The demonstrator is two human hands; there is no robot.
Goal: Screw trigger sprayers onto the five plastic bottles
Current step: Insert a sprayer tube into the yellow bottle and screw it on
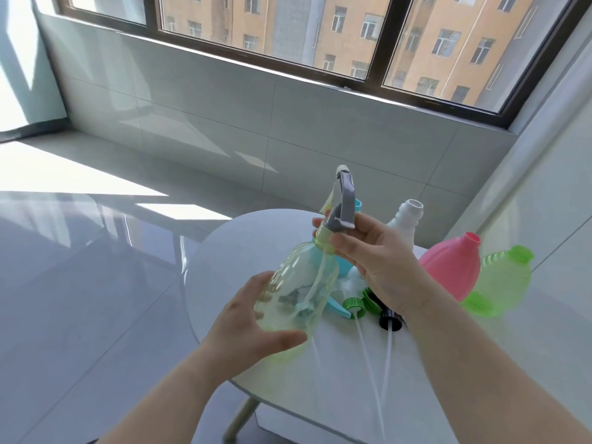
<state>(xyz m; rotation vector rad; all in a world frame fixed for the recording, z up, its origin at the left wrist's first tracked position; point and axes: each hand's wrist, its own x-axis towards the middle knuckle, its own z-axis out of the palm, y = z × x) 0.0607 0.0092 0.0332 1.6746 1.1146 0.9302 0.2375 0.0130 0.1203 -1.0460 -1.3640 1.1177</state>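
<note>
Where the head view looks down on the round white desk (221,261), the translucent yellow-green bottle (298,293) is held in the air over the desk's near left edge, tilted with its neck toward one o'clock. The left hand (253,328) cups the base, fingers curled behind it and thumb laid across the bottom. The right hand (378,261), reaching in from five o'clock, pinches the sprayer's collar between thumb and fingers. The grey trigger sprayer (345,203) sits on the bottle's neck, nozzle toward twelve o'clock, and its dip tube (315,283) shows through the bottle wall. Whether the collar is screwed fully down cannot be told.

The right hand and wrist hide much of the desk's middle. Behind the held bottle, at one o'clock, a blue bottle (345,268) shows only in slivers. At two o'clock a white bottle (404,221) stands upright with an open neck. Toward three o'clock a pink bottle (448,270) leans with its mouth toward one o'clock, and a green bottle (503,283) lies on its side just beside it. Under the right wrist lie loose sprayer parts: a green collar (354,305) and a black collar (390,320), with white tubes (388,354) running toward six o'clock, and a blue trigger piece (338,307) half hidden by the held bottle. Beyond the desk are a grey floor (80,283), a tiled wall (224,107) and a dark-framed window (272,27).
</note>
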